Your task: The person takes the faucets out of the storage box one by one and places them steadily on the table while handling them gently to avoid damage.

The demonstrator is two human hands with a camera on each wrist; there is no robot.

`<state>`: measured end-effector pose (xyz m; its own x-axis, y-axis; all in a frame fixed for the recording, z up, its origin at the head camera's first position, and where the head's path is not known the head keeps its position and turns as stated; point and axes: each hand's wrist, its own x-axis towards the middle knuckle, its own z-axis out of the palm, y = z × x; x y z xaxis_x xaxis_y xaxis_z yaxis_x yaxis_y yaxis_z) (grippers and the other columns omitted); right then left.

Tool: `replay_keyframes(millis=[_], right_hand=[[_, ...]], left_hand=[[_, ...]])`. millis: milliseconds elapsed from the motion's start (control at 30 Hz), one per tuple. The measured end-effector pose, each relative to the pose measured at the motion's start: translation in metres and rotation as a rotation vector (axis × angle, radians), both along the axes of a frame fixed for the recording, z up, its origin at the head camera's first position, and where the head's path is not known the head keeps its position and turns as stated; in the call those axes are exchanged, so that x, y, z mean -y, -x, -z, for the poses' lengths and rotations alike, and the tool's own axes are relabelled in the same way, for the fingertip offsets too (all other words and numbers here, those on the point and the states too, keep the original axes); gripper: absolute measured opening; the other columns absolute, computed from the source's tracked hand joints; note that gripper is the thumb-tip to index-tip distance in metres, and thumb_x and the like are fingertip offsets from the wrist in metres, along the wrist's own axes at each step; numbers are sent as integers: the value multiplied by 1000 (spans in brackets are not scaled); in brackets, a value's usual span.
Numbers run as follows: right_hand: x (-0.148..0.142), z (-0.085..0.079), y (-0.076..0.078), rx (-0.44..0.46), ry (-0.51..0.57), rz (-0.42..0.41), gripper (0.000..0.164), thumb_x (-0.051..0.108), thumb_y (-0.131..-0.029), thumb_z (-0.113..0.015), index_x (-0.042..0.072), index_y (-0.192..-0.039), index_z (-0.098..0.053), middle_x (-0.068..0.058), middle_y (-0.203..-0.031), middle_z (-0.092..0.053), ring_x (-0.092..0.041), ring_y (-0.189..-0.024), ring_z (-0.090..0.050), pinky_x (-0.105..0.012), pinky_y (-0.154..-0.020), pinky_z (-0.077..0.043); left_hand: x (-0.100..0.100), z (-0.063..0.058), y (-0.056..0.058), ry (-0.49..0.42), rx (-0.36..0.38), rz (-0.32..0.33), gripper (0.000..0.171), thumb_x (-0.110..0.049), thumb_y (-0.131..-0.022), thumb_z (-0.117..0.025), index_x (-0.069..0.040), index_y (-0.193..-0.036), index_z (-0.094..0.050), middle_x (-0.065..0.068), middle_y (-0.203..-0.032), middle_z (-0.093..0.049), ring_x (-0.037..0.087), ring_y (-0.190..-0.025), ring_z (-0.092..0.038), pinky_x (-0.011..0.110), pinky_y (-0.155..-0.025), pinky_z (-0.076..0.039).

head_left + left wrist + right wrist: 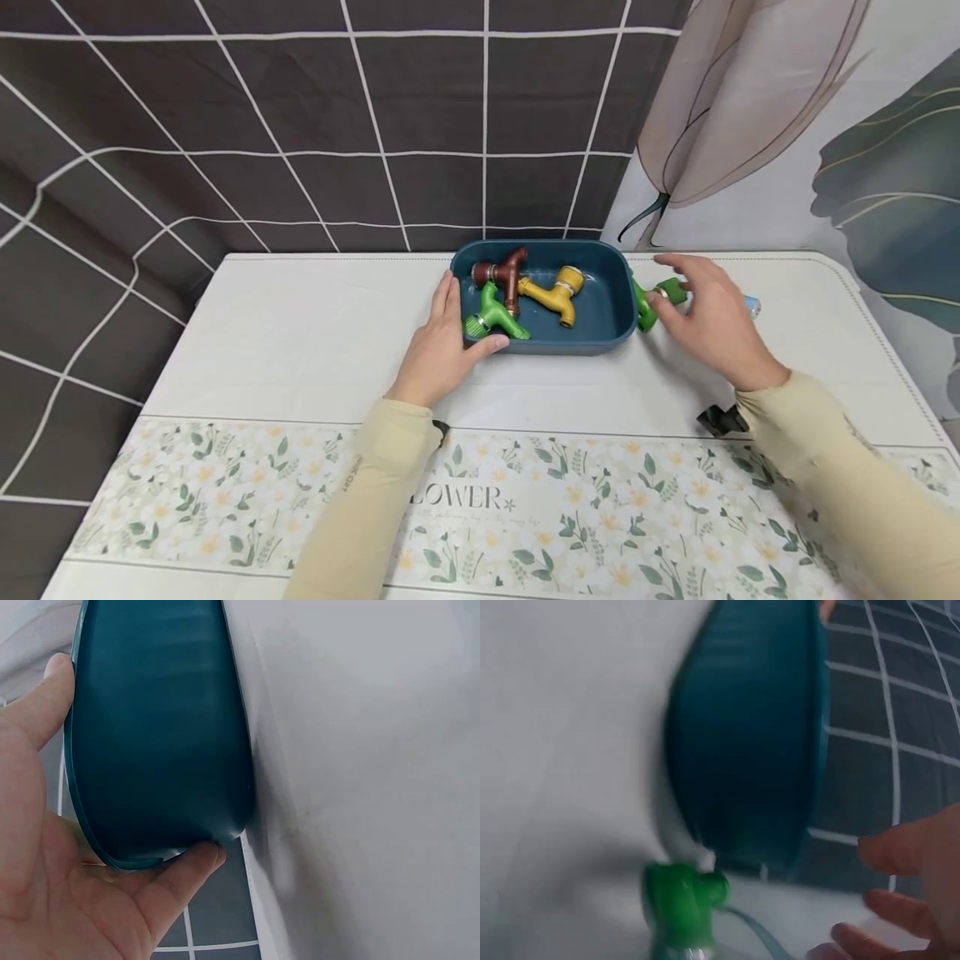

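In the head view, a dark blue plastic basin [600, 292] stands at the back of the table. Inside it lie a dark red tap [510, 275], a green tap [491, 312] and a yellow tap [558, 296]. My left hand [438, 342] holds the basin's left end, thumb over the front rim and fingers along the end wall. Beside the basin's right end is a second green tap [647, 307], partly hidden by my right hand [708, 317]. That hand hovers with fingers spread and loosely bent; in the right wrist view it is apart from the green tap [679, 907].
The white table [315, 333] has a flower-print band along the front. A dark cloth with a white grid [300, 108] hangs right behind it, and a leaf-print curtain [750, 100] at the right. A small blue-and-white object [753, 307] peeks out behind the right hand.
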<state>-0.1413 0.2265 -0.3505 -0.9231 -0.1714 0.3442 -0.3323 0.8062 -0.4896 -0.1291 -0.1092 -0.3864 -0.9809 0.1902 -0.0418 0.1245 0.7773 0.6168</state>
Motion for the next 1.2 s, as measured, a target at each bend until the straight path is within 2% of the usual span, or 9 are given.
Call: replay_keyframes(millis=[100,367,533,667,800,967,1200], right_hand=[[10,0,4,2,-24,-72,46,8,-92,-72,-3,-134,-58,-27,-133,-56,-43,-106,-59,-57,-87,-45],[31,-3,20,120,-113,-178,42,10,-95,-68,-1,-134,-58,-23,-135,-54,-41,-105,-64,-53,-87,-52],[43,-6,31,156,-204,-210,43,11,-94,-69,-1,-134,-58,-23,-127,-57,-36,-102,-62,-51,-86,-52],[53,-5,40,211,-284,-245,46,11,-94,-69,-1,-137,-57,-25,-131,-56,-39,-112,-58,-54,-93,-49],[61,-2,49,220,-360,-283,48,10,-93,-70,-2,-137,-57,-26,-134,-55,-41,-118,-57,-54,-96,-49],[67,-4,59,249,-398,-299,50,9,-92,-70,-3,-138,-56,-29,-135,-55,-43,-118,-57,-54,-96,-49],[73,-5,72,371,-432,-350,50,7,-95,-64,-4,-143,-52,-29,-140,-52,-43,-126,-52,-54,-102,-44]], left_hand=[[0,1,0,-2,4,-6,107,-59,-92,-65,-4,-161,-6,0,-169,7,40,-118,-60,56,-104,-43],[2,2,0,11,-3,-2,107,-59,-92,-64,-4,-161,-6,4,-169,6,40,-117,-61,57,-102,-43],[0,3,1,11,6,3,107,-60,-92,-64,-4,-161,-5,2,-169,7,39,-123,-58,56,-103,-43],[-1,2,1,11,12,3,107,-60,-92,-64,-5,-161,-5,0,-169,8,39,-123,-58,55,-102,-44],[-2,1,1,10,11,4,107,-60,-92,-64,-4,-161,-4,1,-169,8,39,-123,-58,55,-102,-44],[-2,1,1,9,4,3,107,-60,-92,-64,-5,-161,-4,2,-169,7,39,-121,-59,55,-101,-45],[0,1,1,11,-2,1,108,-60,-92,-64,-4,-161,-5,4,-169,5,40,-125,-56,56,-103,-43]])
